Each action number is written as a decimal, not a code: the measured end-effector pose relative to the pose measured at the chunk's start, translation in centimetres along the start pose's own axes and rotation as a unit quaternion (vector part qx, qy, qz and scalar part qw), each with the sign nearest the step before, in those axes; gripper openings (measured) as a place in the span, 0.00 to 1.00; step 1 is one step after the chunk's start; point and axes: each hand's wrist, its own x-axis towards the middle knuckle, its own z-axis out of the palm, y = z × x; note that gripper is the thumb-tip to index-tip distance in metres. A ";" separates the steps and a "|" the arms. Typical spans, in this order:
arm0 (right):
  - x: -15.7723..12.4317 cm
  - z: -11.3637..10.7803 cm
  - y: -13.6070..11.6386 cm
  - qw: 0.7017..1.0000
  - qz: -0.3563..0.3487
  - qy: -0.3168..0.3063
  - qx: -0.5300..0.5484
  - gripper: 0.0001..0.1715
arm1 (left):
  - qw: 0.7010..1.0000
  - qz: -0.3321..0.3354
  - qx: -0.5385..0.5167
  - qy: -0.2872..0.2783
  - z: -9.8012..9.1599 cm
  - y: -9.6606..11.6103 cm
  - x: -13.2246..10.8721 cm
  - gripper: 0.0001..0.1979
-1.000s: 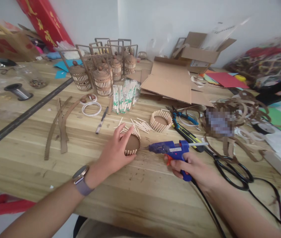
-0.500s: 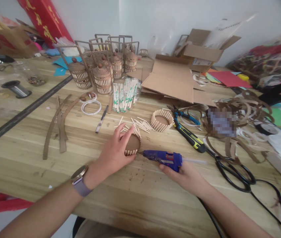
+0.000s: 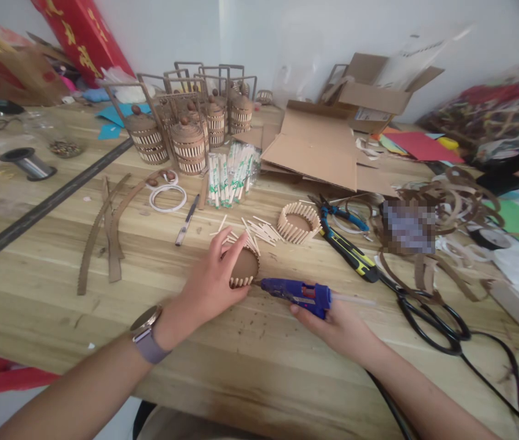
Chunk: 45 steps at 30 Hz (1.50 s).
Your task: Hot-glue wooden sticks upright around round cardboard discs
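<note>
My left hand (image 3: 211, 282) rests on a small round cardboard piece (image 3: 243, 267) edged with short wooden sticks, fingers curled round its left side, pinning it to the wooden table (image 3: 259, 360). My right hand (image 3: 339, 327) grips a blue glue gun (image 3: 296, 291) laid low, with its nozzle touching the piece's right lower edge. Loose cut sticks (image 3: 259, 231) lie just behind the piece.
A second stick-ringed base (image 3: 298, 223), pliers (image 3: 342, 215), a yellow-black utility knife (image 3: 351, 255) and black scissors (image 3: 433, 318) lie to the right. Finished stick baskets (image 3: 189, 146), packed chopsticks (image 3: 229, 177), cardboard sheets (image 3: 318, 146) and brown strips (image 3: 107, 232) stand further back.
My right hand has tipped the glue gun down from upright and moved its nozzle left to the piece's edge. My left hand has stayed on the piece.
</note>
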 end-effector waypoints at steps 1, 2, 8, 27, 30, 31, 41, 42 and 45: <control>0.0 0.0 0.0 1.000 0.000 0.001 -0.002 0.18 | 1.000 0.000 0.000 0.000 0.0 0.0 0.0 0.51; 0.0 0.0 -0.1 1.000 0.001 0.002 -0.002 0.18 | 1.000 0.000 0.000 0.000 0.0 0.0 0.0 0.51; -0.1 -0.1 -0.5 1.000 0.017 0.001 0.004 0.18 | 1.000 0.000 -0.001 -0.005 -0.1 0.1 0.0 0.51; 0.3 -0.1 -1.1 0.999 0.028 0.031 0.004 0.18 | 1.000 -0.004 0.008 -0.010 -0.1 0.1 0.0 0.50; 0.5 -0.7 -1.2 0.997 0.043 0.062 0.022 0.19 | 1.000 -0.003 0.008 -0.008 -0.1 0.1 0.0 0.50; 0.5 -1.0 -1.3 0.996 0.063 0.061 0.032 0.19 | 1.000 -0.005 0.006 -0.008 -0.2 0.1 0.0 0.50; 0.6 -3.9 -3.1 0.927 0.210 -0.226 0.214 0.32 | 0.994 -0.015 -0.106 -0.022 -1.4 -0.9 0.4 0.46; 0.6 -3.9 -3.3 0.925 0.218 -0.235 0.203 0.32 | 0.993 -0.015 -0.117 -0.022 -1.4 -1.0 0.4 0.45; 0.8 -3.9 -3.2 0.950 0.207 -0.222 0.080 0.30 | 0.991 -0.013 -0.131 -0.020 -1.4 -1.1 0.4 0.45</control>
